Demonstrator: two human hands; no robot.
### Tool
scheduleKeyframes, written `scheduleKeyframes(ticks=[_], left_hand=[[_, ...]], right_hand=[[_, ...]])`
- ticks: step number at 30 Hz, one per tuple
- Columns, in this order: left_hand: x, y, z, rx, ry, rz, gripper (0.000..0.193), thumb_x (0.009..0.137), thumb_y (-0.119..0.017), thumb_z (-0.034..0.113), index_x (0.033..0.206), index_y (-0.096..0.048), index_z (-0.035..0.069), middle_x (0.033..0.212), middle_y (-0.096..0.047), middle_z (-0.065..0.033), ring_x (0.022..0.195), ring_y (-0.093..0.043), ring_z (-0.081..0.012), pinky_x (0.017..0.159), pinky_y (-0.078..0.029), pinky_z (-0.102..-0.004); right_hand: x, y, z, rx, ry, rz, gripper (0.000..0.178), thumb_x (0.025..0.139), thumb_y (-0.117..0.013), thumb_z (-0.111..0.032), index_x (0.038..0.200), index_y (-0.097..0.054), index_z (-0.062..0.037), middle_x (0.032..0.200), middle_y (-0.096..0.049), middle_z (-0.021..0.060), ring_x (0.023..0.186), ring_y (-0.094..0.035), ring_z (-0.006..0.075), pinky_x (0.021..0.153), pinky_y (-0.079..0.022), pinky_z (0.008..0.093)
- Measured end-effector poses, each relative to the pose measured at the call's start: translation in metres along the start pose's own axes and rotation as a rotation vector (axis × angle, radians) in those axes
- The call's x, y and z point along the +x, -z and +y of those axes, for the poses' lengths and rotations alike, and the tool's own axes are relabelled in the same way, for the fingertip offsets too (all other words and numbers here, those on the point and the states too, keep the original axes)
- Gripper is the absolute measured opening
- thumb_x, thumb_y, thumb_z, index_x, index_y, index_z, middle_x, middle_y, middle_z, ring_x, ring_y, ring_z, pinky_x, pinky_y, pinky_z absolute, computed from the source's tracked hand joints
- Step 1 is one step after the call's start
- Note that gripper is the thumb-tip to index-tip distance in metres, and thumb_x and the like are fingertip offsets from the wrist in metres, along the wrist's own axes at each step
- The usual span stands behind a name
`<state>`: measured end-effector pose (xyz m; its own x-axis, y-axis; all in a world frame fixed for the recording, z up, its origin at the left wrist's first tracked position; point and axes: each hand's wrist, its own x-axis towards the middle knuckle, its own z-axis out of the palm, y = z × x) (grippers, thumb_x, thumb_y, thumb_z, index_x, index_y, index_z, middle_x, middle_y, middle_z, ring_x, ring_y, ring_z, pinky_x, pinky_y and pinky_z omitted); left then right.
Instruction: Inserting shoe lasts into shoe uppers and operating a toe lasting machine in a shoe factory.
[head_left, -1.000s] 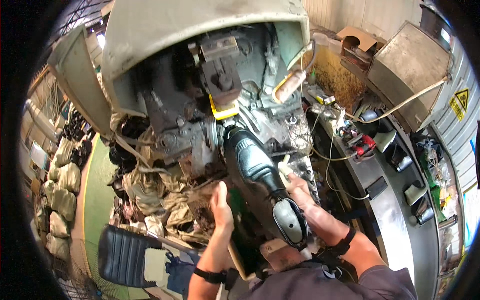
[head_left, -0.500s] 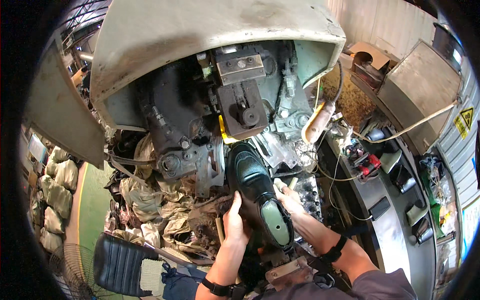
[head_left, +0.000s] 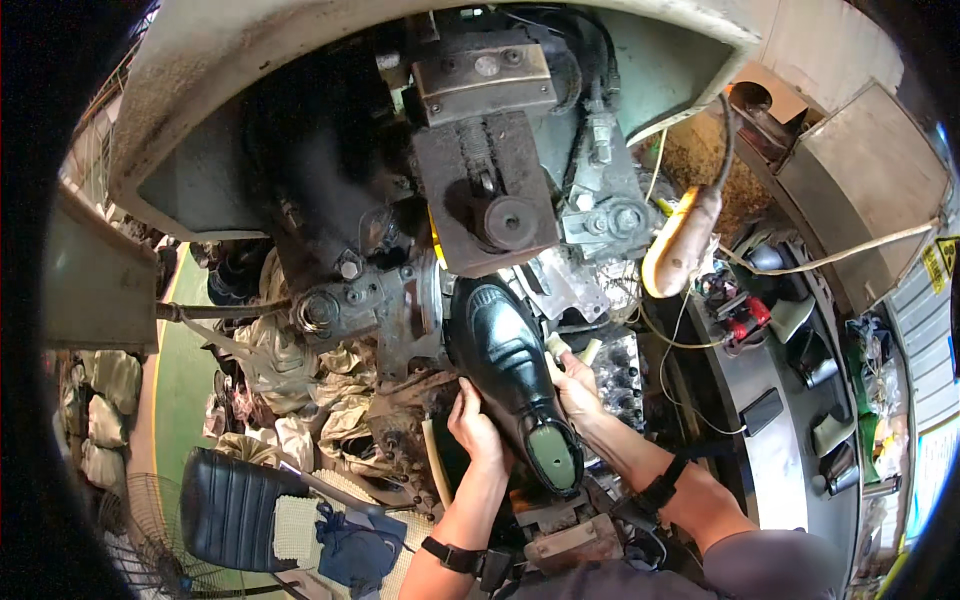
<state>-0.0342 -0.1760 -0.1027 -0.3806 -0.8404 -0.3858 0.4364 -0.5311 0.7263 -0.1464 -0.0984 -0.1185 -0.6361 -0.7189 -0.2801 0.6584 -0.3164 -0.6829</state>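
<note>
A black shoe upper (head_left: 505,345) stretched over a green last (head_left: 552,455) lies toe away from me, its toe end under the machine's dark steel head block (head_left: 480,195). The last's flat green top, with a small hole, shows in the heel opening. My left hand (head_left: 474,428) is closed against the shoe's left side, its far fingers hidden underneath. On the right side my right hand (head_left: 574,388) grips the shoe around the middle. Pale coverings or pieces show at the right fingertips; which of the two I cannot tell.
Metal clamp arms (head_left: 345,320) flank the shoe. A lit lamp (head_left: 682,245) hangs at the right on a cable. Beyond it runs a metal bench (head_left: 770,480) with a phone (head_left: 762,411) and dark shoe parts. A black padded chair (head_left: 225,515) and cloth sacks are at left.
The machine looks larger and closer in view. The shoe has tipped, so more of its upper and less of the green last top shows. Both hands keep hold of it.
</note>
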Motion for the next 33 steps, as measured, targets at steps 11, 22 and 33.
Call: scheduleKeyframes(ticks=[11, 22, 33], left_hand=[[0.003, 0.007, -0.001, -0.024, 0.08, -0.036, 0.041, 0.104, -0.049, 0.036, 0.108, -0.064, -0.002, 0.103, -0.068, -0.009, 0.089, -0.064, -0.0188, 0.08, -0.052, -0.0335], [-0.005, 0.183, -0.036, 2.372, -0.229, -0.981, 0.049, 0.09, -0.056, 0.051, 0.073, -0.069, 0.007, 0.078, -0.068, -0.0148, 0.073, -0.067, -0.0318, 0.066, -0.051, -0.0406], [-0.062, 0.2, -0.057, 1.369, 0.137, -0.07, 0.058, 0.065, -0.089, 0.026, 0.113, -0.066, 0.003, 0.102, -0.071, -0.0158, 0.093, -0.068, -0.0256, 0.081, -0.054, -0.0366]], right_hand=[[-0.001, 0.012, 0.017, -0.077, 0.085, 0.037, 0.052, 0.097, -0.064, -0.018, 0.143, -0.041, -0.0045, 0.112, -0.065, 0.0042, 0.096, -0.059, 0.0098, 0.084, -0.048, 0.0237], [-0.071, 0.061, -0.075, -0.469, -0.065, 0.04, 0.059, 0.103, -0.049, -0.014, 0.148, -0.016, 0.0039, 0.109, -0.064, 0.025, 0.087, -0.069, 0.025, 0.078, -0.06, 0.0342], [-0.094, 0.063, -0.081, -0.38, 0.064, 0.037, 0.062, 0.1, -0.055, -0.013, 0.148, -0.021, 0.0057, 0.102, -0.067, 0.0192, 0.081, -0.069, 0.0204, 0.075, -0.058, 0.0306]])
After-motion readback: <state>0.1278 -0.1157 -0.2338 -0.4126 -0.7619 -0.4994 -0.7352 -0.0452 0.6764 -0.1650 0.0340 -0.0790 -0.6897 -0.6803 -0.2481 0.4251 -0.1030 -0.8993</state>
